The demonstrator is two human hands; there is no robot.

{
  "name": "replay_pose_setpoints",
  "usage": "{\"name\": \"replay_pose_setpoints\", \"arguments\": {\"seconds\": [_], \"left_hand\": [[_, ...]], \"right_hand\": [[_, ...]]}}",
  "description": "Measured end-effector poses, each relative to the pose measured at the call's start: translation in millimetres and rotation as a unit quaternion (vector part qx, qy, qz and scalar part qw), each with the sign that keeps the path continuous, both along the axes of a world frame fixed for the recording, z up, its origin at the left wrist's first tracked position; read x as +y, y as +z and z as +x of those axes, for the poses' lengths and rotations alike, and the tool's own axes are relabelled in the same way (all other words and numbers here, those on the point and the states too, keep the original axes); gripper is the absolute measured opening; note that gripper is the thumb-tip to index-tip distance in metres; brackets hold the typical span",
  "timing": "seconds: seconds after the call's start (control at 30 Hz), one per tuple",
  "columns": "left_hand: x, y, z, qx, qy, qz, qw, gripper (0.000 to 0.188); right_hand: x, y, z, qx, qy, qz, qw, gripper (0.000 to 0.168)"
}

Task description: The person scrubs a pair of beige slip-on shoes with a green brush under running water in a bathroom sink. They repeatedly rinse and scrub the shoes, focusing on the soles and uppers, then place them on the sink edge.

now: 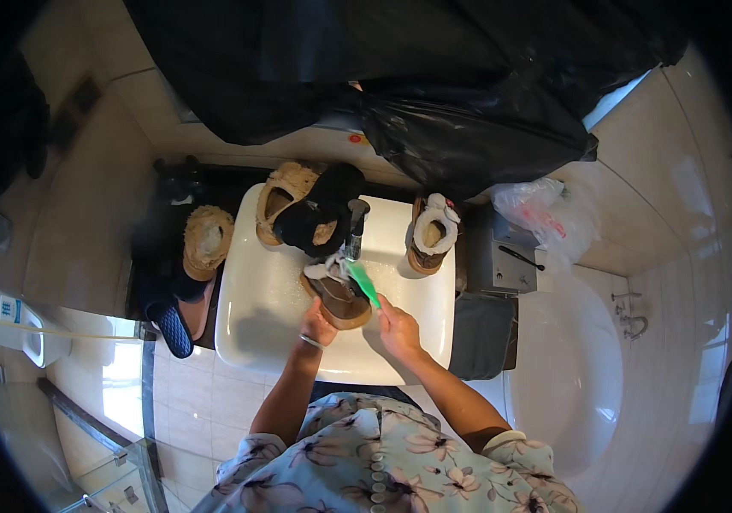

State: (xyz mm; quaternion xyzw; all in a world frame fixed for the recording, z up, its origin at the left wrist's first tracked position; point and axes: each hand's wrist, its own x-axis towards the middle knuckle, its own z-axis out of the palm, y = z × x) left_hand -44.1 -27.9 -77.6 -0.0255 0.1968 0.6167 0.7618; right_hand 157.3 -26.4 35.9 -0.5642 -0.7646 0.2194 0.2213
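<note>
My left hand [320, 322] grips a brown shoe [339, 298] with a tan sole, low over the white washbasin [244, 333]. My right hand [399, 327] is closed around the handle of a green brush [363, 282], whose head meets the shoe's upper near its pale lining. Just beyond the shoe stands the chrome faucet [356, 224]. A similar brown shoe with white fleece lining [433, 234] rests on the basin's right side. Beige fluffy footwear [286, 192] and black footwear [318, 218] sit on its back left part.
Left of the basin are another fluffy shoe [207, 240] and navy slippers [172, 327]. A grey box [504, 260], a clear plastic bag [549, 208] and a dark cloth [483, 336] are on the right, near a bathtub [565, 385]. Black plastic sheeting [468, 122] hangs overhead.
</note>
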Motion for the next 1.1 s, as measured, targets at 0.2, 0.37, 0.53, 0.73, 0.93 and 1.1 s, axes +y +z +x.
{"name": "replay_pose_setpoints", "arguments": {"seconds": [0.2, 0.37, 0.53, 0.73, 0.93, 1.1], "left_hand": [[0.6, -79.0, -15.2, 0.248, -0.014, -0.169, 0.954, 0.049], [2.8, -11.4, -11.7, 0.863, 0.074, -0.035, 0.499, 0.054], [35.5, 81.2, -9.6, 0.904, -0.024, 0.211, 0.371, 0.055], [75.7, 112.9, 10.8, 0.884, -0.359, 0.212, 0.211, 0.079], [98.1, 80.2, -15.8, 0.832, -0.352, 0.014, 0.428, 0.064], [75.4, 52.9, -30.2, 0.741, -0.221, -0.047, 0.632, 0.051]], "right_hand": [[-23.2, -5.8, 24.6, 0.077, 0.054, -0.161, 0.982, 0.039], [-29.2, -15.7, 37.4, 0.110, 0.028, -0.160, 0.981, 0.040], [-30.8, 5.9, 49.9, 0.131, 0.049, -0.193, 0.971, 0.041], [-42.1, 8.2, 87.1, 0.037, 0.039, -0.153, 0.987, 0.038], [-43.4, 17.9, 69.0, 0.055, -0.040, -0.132, 0.989, 0.037], [-30.0, -5.7, 21.7, 0.019, -0.040, -0.147, 0.988, 0.037]]}}
